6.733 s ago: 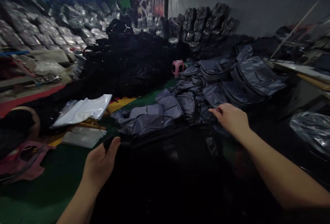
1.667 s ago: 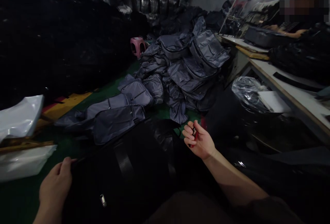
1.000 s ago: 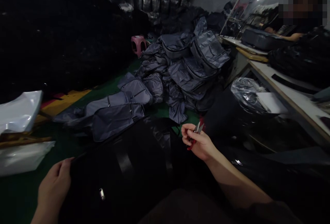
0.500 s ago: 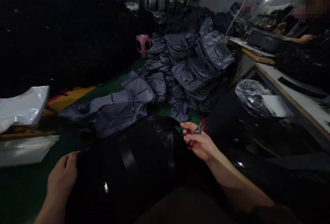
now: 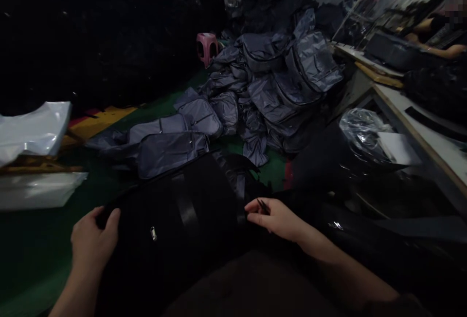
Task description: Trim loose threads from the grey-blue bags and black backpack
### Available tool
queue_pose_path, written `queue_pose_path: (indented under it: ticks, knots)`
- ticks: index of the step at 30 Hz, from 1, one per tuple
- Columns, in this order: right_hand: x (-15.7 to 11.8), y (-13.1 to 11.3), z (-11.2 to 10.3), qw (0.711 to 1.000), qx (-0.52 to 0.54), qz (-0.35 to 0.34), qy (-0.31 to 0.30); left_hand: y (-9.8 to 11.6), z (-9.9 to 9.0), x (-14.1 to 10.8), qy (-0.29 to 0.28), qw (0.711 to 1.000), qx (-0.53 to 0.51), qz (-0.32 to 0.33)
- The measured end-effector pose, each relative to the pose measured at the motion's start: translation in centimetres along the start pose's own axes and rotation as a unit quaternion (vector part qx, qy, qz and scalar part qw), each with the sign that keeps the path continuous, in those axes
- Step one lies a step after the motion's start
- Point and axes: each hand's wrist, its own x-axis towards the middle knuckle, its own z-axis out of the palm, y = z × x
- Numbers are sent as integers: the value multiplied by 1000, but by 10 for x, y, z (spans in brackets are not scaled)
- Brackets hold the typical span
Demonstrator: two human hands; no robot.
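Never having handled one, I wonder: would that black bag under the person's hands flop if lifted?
The black bag probably flops, sagging softly under the left hand. It's likely light for its size: the similar grey bags nearby lie slumped, seemingly empty.

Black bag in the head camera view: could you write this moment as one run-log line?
left hand: on black bag | right hand: holds thread snips | nearby: grey bags

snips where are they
In the head view, the snips poke out of the right hand, at lower centre, right beside the black bag.
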Motion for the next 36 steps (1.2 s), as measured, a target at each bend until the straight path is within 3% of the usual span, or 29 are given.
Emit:
queue_pose_path:
  ticks: [4, 7, 14, 22, 25, 28, 32, 34, 36]
  knots:
    - [-12, 4, 22, 996, -35, -46, -66, -1, -5, -30, -46, 997, 29, -52]
    - [-22, 25, 25, 991, -78, -60, -95, -3, -11, -54, -59, 993, 26, -100]
    - [-45, 90, 2, 980, -56, -11, -189, -17, -6, -81, -26, 998, 21, -61]
    - [-45, 118, 6, 981, -72, 3, -179, -15, -6, -88, -30, 998, 24, -40]
    - [-41, 127, -1, 991, 4, 67, -113, -18, -4, -87, -30, 998, 28, -48]
    - [-30, 130, -12, 992, 79, 87, 34, -22, -1, -88, -23, 998, 25, -49]
    - [-2, 119, -20, 947, 243, 89, 190, -25, 3, -95, 10, 999, 6, -42]
    - [14, 110, -22, 920, 306, 98, 223, -24, 5, -100, 13, 999, -11, -36]
    - [28, 98, -26, 914, 312, 82, 248, -23, 5, -105, -4, 999, -23, -40]
